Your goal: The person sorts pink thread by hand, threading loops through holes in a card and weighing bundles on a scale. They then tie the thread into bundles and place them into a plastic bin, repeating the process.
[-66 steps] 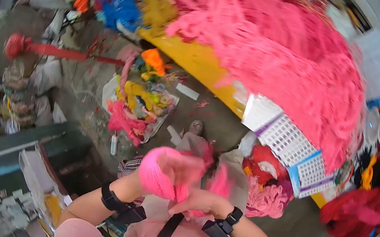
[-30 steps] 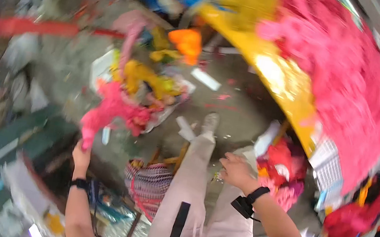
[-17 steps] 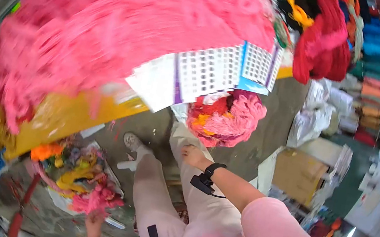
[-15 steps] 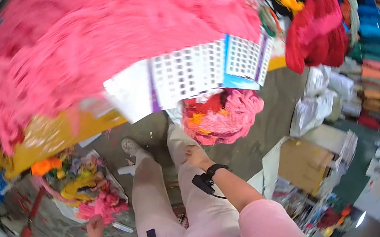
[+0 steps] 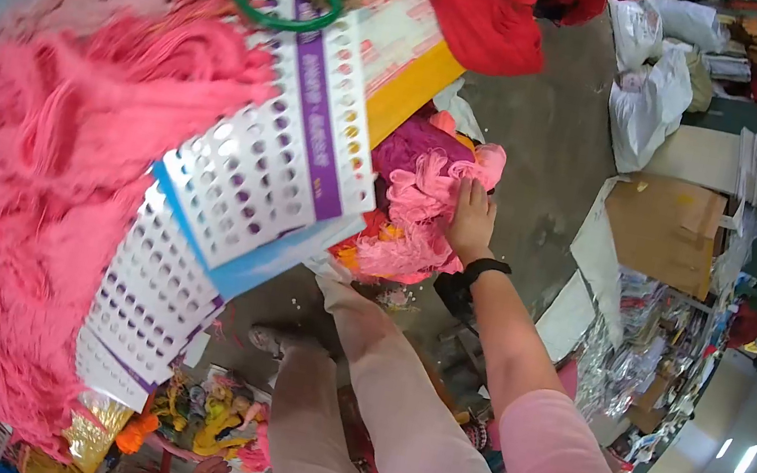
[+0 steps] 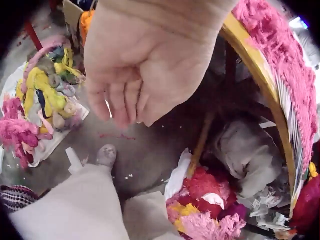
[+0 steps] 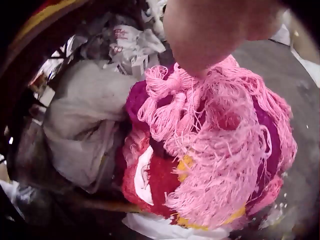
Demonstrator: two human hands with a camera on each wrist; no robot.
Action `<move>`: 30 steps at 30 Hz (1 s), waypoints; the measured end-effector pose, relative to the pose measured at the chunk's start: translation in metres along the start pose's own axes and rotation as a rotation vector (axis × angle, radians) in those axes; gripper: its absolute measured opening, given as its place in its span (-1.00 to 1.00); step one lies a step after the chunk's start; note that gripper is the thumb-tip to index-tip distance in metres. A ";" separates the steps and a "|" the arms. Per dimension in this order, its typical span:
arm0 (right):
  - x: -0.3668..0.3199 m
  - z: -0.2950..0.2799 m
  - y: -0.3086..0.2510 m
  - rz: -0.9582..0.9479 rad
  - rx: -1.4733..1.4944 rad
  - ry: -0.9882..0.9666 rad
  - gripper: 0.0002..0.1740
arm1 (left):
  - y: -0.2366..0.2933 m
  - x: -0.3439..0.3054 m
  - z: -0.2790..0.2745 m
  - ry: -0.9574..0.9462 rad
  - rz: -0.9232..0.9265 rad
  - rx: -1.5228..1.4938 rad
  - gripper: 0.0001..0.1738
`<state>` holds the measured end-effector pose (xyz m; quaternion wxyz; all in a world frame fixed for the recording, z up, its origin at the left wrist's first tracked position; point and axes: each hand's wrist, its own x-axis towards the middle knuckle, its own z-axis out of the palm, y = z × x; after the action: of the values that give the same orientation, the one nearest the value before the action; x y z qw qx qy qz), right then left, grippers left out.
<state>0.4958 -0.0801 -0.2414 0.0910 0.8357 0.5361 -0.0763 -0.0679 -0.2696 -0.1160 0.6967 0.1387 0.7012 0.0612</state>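
Standing beside a huge heap of pink yarn (image 5: 35, 176) spilling over a yellow table (image 5: 414, 91), with white punched cards (image 5: 261, 155) lying across its edge. Pressing the right hand (image 5: 470, 220), fingers stretched out and not curling round anything, onto a smaller bundle of pink yarn (image 5: 421, 194) sitting on the floor (image 5: 537, 143) just under the table's edge, on top of red and purple yarn (image 7: 160, 185). Letting the left hand (image 6: 145, 62) hang well apart from the right, fingers loose and holding nothing, above a sheet of coloured yarn scraps (image 6: 47, 97) on the floor.
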 end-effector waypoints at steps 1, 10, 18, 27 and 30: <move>0.004 0.005 0.000 0.029 -0.033 -0.020 -0.31 | 0.009 0.003 0.007 0.002 -0.001 0.014 -0.58; -0.002 0.030 0.007 -0.244 0.182 -0.022 -0.55 | 0.082 0.012 0.072 0.298 -0.205 0.069 -0.79; -0.036 -0.011 0.030 0.580 1.654 -0.105 -0.66 | 0.104 0.006 0.082 0.282 -0.241 0.067 -0.76; -0.058 -0.138 0.073 0.358 2.547 -0.639 -0.68 | 0.103 -0.015 0.087 0.120 -0.064 -0.013 -0.80; -0.077 -0.203 0.030 0.194 2.343 -0.918 -0.65 | 0.128 -0.029 0.101 -0.085 0.145 0.036 -0.80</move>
<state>0.4969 -0.1128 -0.0243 -0.5202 0.3471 0.0028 -0.7803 0.0460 -0.1669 -0.0544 0.7168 0.2040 0.6603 0.0929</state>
